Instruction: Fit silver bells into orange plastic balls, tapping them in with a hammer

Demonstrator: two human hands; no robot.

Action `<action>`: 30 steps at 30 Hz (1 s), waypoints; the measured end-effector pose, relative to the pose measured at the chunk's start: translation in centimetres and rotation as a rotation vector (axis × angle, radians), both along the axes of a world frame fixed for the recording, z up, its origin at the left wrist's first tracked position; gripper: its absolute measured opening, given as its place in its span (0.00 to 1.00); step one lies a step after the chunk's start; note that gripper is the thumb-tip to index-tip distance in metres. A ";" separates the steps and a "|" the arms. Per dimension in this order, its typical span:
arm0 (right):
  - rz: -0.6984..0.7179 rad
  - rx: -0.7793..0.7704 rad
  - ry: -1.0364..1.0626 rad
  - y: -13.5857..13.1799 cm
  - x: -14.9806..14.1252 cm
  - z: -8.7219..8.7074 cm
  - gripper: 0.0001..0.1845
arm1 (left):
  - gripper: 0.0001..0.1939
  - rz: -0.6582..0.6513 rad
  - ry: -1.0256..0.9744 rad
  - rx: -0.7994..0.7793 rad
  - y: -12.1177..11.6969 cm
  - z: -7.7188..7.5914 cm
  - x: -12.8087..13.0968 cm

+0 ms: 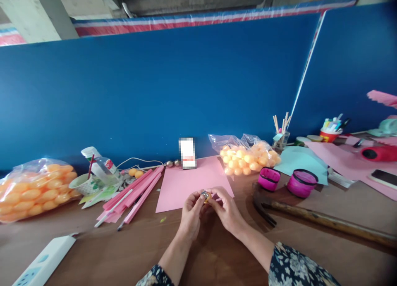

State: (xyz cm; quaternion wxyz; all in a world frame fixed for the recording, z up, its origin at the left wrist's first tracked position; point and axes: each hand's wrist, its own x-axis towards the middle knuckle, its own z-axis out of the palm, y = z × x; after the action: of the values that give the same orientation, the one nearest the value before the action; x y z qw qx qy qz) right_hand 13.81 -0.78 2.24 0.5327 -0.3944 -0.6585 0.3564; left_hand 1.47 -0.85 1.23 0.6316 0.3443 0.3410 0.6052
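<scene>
Both my hands meet at the front edge of a pink sheet of paper (pixel 186 182). Between their fingertips is a small round piece (pixel 205 196), silvery on top with a yellow-orange rim; its exact kind is too small to make out. My left hand (pixel 191 213) pinches it from the left with thumb and fingers. From the right, my right hand (pixel 228 209) has its thumb and fingertips closed on the same piece. The undersides of the fingers are hidden. Under the hands is the brown table (pixel 139 253).
Right of my hands lies a hammer (pixel 310 215), near two magenta cloth rings (pixel 302 182). Bags of orange balls (pixel 245 158) stand behind and far left. Pink paper strips (pixel 136 195), a plastic bottle (pixel 104 166) and a power strip (pixel 46 261) are left. A blue partition (pixel 186 83) closes the back.
</scene>
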 end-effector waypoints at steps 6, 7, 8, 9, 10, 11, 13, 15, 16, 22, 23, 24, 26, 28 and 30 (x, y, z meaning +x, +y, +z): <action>0.000 -0.013 0.013 0.2 0.0 -0.7 0.17 | 0.17 0.005 -0.039 -0.015 -0.1 0.3 0.2; -0.004 -0.004 0.016 0.3 0.0 -0.7 0.18 | 0.17 -0.013 -0.050 -0.014 -0.2 0.3 0.2; -0.004 0.010 0.016 0.3 0.0 -0.8 0.18 | 0.16 -0.037 -0.060 -0.009 -0.2 0.4 0.2; -0.003 0.026 0.013 0.3 0.1 -0.8 0.18 | 0.15 -0.062 -0.069 -0.002 -0.3 0.4 0.2; 0.001 0.039 0.011 0.3 0.1 -0.7 0.17 | 0.13 -0.083 -0.076 0.005 -0.3 0.5 0.2; 0.006 0.049 0.009 0.4 0.2 -0.7 0.17 | 0.12 -0.096 -0.080 0.010 -0.3 0.5 0.2; 0.018 0.060 0.003 0.4 0.2 -0.6 0.16 | 0.11 -0.109 -0.085 0.014 -0.3 0.4 0.1; 0.026 0.063 -0.008 0.4 0.3 -0.4 0.16 | 0.10 -0.112 -0.086 0.012 -0.3 0.4 0.1; 0.029 0.067 -0.015 0.3 0.3 -0.4 0.16 | 0.09 -0.112 -0.087 0.010 -0.2 0.4 0.1; 0.043 0.103 -0.076 0.3 0.3 -0.3 0.18 | 0.06 -0.083 -0.086 0.016 -0.1 0.2 0.0; 0.044 0.106 -0.085 0.3 0.3 -0.3 0.18 | 0.06 -0.072 -0.080 0.015 -0.1 0.2 0.0; 0.045 0.109 -0.094 0.3 0.3 -0.4 0.18 | 0.06 -0.062 -0.075 0.014 -0.1 0.1 0.0; 0.043 0.118 -0.108 0.3 0.2 -0.4 0.18 | 0.07 -0.050 -0.068 0.014 -0.1 0.1 0.0; 0.036 0.130 -0.114 0.2 0.2 -0.5 0.18 | 0.08 -0.037 -0.066 0.016 -0.1 0.1 0.0; 0.022 0.132 -0.114 0.2 0.0 -0.6 0.17 | 0.09 -0.029 -0.071 0.020 -0.2 0.1 0.1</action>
State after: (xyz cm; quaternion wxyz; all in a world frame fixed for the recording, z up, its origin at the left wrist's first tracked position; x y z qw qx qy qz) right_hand 13.85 -0.55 1.64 0.5151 -0.3708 -0.7142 0.2951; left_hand 1.61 -1.01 1.32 0.6485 0.3335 0.3074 0.6113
